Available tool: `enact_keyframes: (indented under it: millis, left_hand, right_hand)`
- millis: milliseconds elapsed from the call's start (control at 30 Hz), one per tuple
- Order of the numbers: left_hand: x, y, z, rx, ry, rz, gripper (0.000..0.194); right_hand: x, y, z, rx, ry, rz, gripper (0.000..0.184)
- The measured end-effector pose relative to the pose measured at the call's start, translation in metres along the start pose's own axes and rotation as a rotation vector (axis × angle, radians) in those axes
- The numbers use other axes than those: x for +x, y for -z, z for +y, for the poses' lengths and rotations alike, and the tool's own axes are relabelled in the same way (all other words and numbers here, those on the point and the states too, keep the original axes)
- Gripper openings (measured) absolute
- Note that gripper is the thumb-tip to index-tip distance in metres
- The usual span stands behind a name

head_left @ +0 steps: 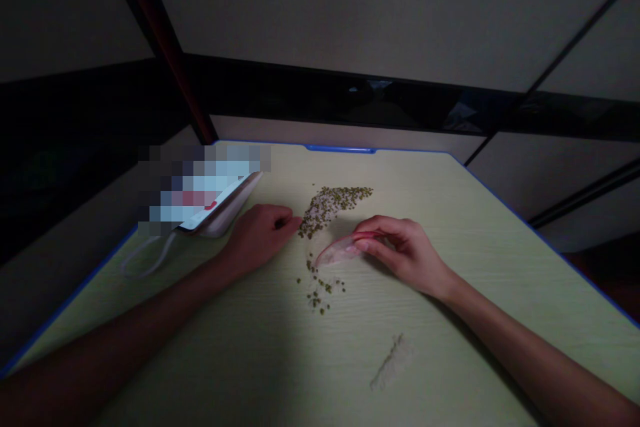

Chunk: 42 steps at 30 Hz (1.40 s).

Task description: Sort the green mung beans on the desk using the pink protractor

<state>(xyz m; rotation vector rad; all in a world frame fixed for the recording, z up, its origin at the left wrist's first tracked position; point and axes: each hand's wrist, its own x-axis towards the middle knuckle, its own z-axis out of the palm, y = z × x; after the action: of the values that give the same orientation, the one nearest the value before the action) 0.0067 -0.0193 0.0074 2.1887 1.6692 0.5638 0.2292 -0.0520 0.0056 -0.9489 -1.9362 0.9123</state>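
My right hand [400, 250] pinches the red edge of a clear, thin plastic piece [336, 252], which looks like a small zip bag, between thumb and fingers. It is held just above the table, right of a heap of small green beans [333, 203] mixed with whitish grains. My left hand [265, 232] rests on the table with fingers curled, its fingertips at the heap's left edge; whether they hold anything is hidden. Several loose green beans [323, 290] lie scattered nearer to me, below the plastic.
A phone [200, 210] with a lit, partly blurred screen leans on a pale stand at the left, with a white strap [150, 260] beside it. A small line of pale grains [390, 360] lies front right. The pale table [240, 347] has a blue rim; cabinet panels [350, 13] stand behind.
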Motion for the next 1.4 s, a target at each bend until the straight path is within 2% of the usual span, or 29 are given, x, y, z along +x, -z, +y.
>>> enact_keyframes:
  millis: [200, 533, 867, 1133, 1400]
  left_hand:
    - [0.001, 0.000, 0.000, 0.018, 0.017, 0.006, 0.034]
    - [-0.002, 0.002, 0.002, 0.011, 0.006, 0.008, 0.033]
    - [-0.001, 0.002, 0.002, 0.018, 0.010, -0.004, 0.034]
    - [0.001, 0.000, 0.000, 0.016, 0.019, -0.005, 0.035]
    - [0.000, -0.001, -0.001, 0.009, 0.011, 0.001, 0.034]
  right_hand:
    - [0.006, -0.009, -0.001, -0.123, 0.022, 0.136, 0.014]
    - [0.011, -0.013, 0.003, -0.194, -0.014, 0.126, 0.016]
    - [0.010, -0.013, 0.002, -0.083, 0.040, -0.005, 0.013]
    - [0.007, -0.006, 0.000, -0.106, 0.104, -0.110, 0.014]
    - [0.006, 0.004, 0.001, 0.024, 0.080, -0.185, 0.010]
